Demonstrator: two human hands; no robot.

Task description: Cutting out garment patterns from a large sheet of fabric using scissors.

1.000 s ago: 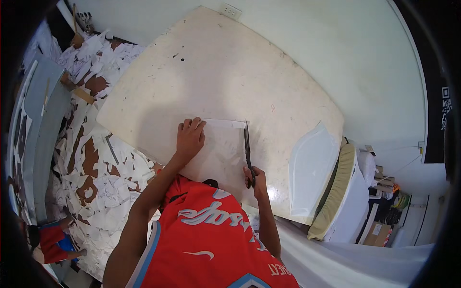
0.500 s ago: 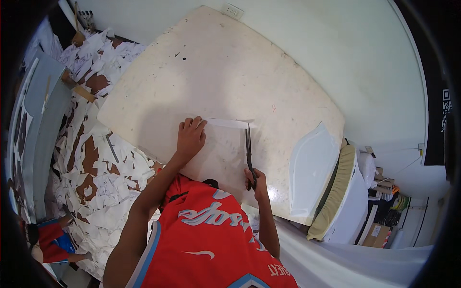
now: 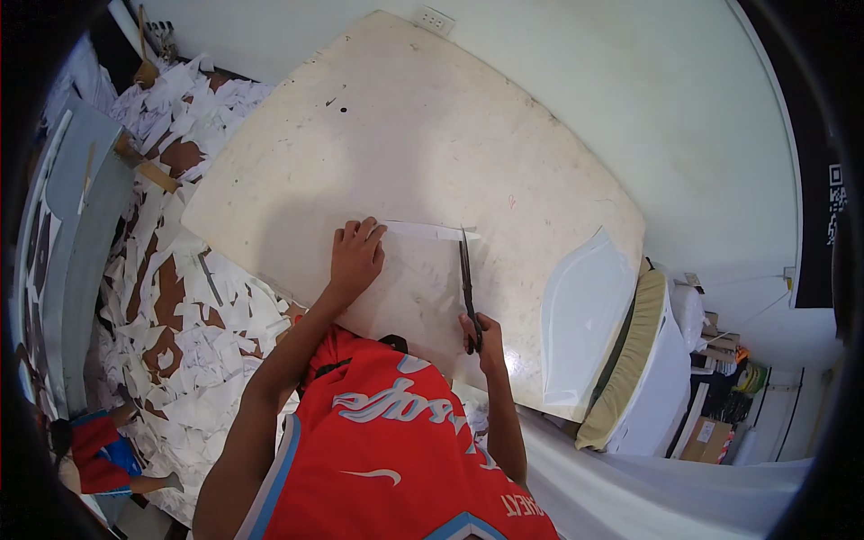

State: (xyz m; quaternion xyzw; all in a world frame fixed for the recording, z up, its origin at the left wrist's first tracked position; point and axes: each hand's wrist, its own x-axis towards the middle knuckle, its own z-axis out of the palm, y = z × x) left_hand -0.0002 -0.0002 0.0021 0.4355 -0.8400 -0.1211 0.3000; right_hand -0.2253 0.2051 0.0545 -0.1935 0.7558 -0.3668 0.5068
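A narrow white strip point(image 3: 421, 231), like paper or thin cloth, lies across the pale table point(image 3: 490, 135). My left hand point(image 3: 356, 259) holds down its left end with bent fingertips. In my right hand point(image 3: 487, 339) is a pair of black-handled scissors point(image 3: 466, 283), fingers closed round the handles. The long blades point away from me and cross the strip near its right end. They look almost closed together. Farther right on the table lies a large, curved white panel point(image 3: 585, 310) with a pointed far end.
White scraps point(image 3: 202, 360) cover the brown floor to the left. A grey-blue panel point(image 3: 94, 234) stands there, with another person point(image 3: 94, 459) at lower left. Right of the table are a beige padded piece point(image 3: 625, 369) and a cardboard box point(image 3: 705, 441). A wall socket point(image 3: 434, 20) sits at the far edge.
The scissor blades have shifted slightly left and away from me, across the strip's right end. My left hand stays almost in place. The other person's arm has moved a little.
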